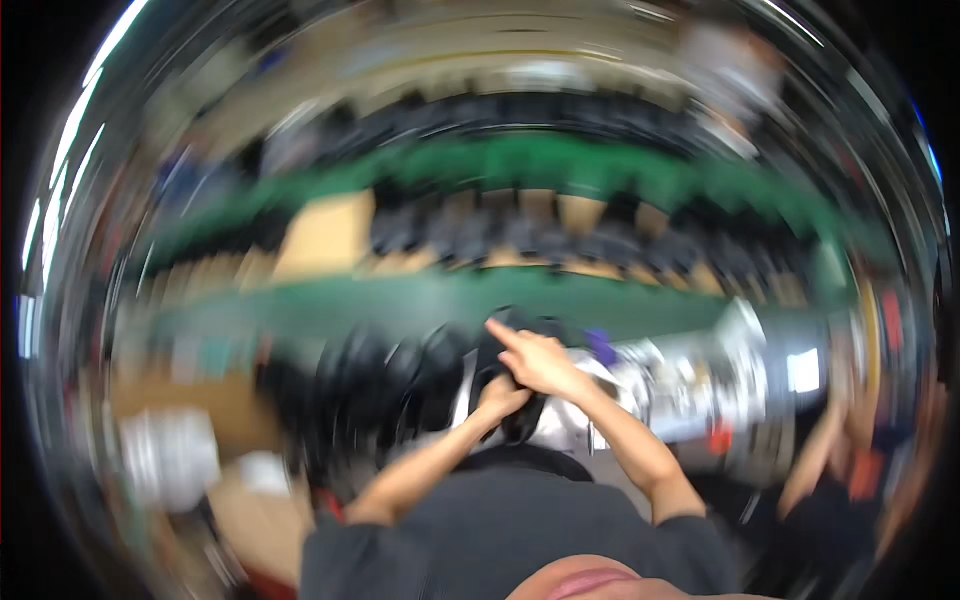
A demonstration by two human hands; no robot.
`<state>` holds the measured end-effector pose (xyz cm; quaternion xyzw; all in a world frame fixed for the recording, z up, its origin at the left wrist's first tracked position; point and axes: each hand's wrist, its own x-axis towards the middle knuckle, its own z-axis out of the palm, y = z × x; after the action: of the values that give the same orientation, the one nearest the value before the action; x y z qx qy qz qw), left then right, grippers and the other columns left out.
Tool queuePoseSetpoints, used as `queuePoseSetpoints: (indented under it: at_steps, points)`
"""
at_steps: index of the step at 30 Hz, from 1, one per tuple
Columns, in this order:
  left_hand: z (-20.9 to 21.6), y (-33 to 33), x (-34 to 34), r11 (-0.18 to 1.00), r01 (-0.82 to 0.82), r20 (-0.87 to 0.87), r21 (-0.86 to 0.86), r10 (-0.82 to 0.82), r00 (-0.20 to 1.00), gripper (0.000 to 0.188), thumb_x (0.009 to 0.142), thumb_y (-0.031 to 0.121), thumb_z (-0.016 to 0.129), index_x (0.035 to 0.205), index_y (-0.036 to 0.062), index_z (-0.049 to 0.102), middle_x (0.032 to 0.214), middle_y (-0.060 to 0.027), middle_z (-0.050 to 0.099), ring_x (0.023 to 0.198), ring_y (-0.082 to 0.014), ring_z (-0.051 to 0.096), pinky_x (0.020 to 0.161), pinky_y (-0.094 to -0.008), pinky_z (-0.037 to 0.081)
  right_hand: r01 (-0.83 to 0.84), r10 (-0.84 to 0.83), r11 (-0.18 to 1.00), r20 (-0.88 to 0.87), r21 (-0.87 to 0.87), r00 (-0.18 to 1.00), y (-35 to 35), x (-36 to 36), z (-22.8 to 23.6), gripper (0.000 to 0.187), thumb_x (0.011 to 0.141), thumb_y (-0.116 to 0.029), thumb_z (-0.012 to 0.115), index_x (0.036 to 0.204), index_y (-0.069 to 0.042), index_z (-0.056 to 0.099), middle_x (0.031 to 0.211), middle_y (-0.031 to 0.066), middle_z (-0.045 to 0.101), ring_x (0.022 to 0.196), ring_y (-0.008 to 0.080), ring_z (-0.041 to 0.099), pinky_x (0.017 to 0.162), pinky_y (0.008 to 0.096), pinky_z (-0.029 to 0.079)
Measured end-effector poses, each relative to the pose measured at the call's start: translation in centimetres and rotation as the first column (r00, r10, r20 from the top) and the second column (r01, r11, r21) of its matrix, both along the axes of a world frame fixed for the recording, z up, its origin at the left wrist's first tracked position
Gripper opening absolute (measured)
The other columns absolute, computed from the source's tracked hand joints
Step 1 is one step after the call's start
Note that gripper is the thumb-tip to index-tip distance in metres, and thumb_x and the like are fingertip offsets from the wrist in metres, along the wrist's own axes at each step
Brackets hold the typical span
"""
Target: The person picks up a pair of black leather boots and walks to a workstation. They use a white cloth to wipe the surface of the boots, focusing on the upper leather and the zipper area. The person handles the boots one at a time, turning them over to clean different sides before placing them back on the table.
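Motion smears the whole picture. In front of my body is a black shoe (489, 358), its outline blurred. My left hand (505, 396) is closed around its near, lower part. My right hand (540, 362) lies across the shoe's upper right side, with the index finger stretched out toward the upper left and the other fingers partly hidden. Just left of my hands stands a row of several black shoes (420, 365). To the right of my right hand, a small purple thing (601, 347) sits beside crumpled white wrapping (690, 385).
A green belt or table (400, 305) crosses beyond my hands. Rows of black shoes (480, 235) and a tan cardboard piece (325, 235) lie past it. Another person's arm (815, 460) is at the right; a blurred person (735, 75) stands far right. A brown box (180, 400) is at left.
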<state>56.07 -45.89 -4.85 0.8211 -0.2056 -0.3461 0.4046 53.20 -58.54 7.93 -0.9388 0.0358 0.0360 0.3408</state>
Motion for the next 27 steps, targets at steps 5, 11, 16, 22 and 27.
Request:
queuePoseSetpoints:
  at_steps: [5,11,16,22,27]
  points:
    - [0.9,-0.7,-0.3,0.983,-0.051,0.015,-0.175,0.054,0.998,0.044,0.082,0.021,0.066,0.121,0.0033,0.056,0.114,-0.0155,0.063,0.105,-0.0262,0.06,0.089,-0.0383,0.046,-0.855,0.895,0.444,0.094,-0.269,0.435,18.5,3.8,10.9,0.072,0.084,-0.004,0.053,0.148,-0.015,0.021,0.071,0.0201,0.062,0.063,0.0362,0.061,0.057,0.0464,0.048]
    - [3.5,-0.2,-1.2,0.944,-0.225,-0.021,-0.239,0.227,0.974,0.039,0.082,0.015,0.064,0.119,0.0029,0.057,0.113,-0.0132,0.063,0.102,-0.0233,0.059,0.089,-0.0374,0.046,-0.918,0.982,0.143,0.167,-0.369,0.086,33.3,0.6,13.4,0.068,0.084,-0.013,0.057,0.142,0.002,0.025,0.067,0.0231,0.062,0.061,0.0397,0.062,0.057,0.0458,0.051]
    - [4.2,0.5,-1.0,0.918,-0.256,-0.044,-0.303,0.255,0.966,0.036,0.083,0.01,0.063,0.117,0.0026,0.058,0.111,-0.0114,0.063,0.099,-0.0209,0.059,0.088,-0.0366,0.047,-0.895,0.978,0.209,0.092,-0.394,0.188,27.4,1.0,10.4,0.076,0.082,-0.015,0.059,0.144,0.002,0.018,0.073,0.0208,0.066,0.065,0.0354,0.066,0.06,0.042,0.053]
    - [5.5,8.1,-0.1,0.709,-0.475,-0.233,-0.521,0.417,0.878,0.032,0.083,0.004,0.062,0.115,0.0022,0.059,0.11,-0.0092,0.064,0.097,-0.0179,0.059,0.087,-0.0356,0.047,-0.578,0.51,0.75,0.275,0.323,0.815,8.1,-0.2,14.9,0.065,0.087,-0.014,0.06,0.142,0.002,0.029,0.065,0.01,0.064,0.05,0.0127,0.059,0.047,0.0249,0.046]
    - [10.6,13.2,2.4,0.244,-0.817,-0.852,-0.523,-0.141,0.504,0.029,0.091,0.018,0.054,0.113,0.0008,0.06,0.106,-0.0112,0.064,0.092,-0.0234,0.063,0.083,-0.0345,0.053,-0.051,-0.344,0.702,0.4,0.711,0.849,-5.4,-5.6,14.3,0.048,0.095,-0.017,0.048,0.136,0.006,0.037,0.066,0.0059,0.059,0.041,0.0012,0.039,0.04,0.0146,0.03]
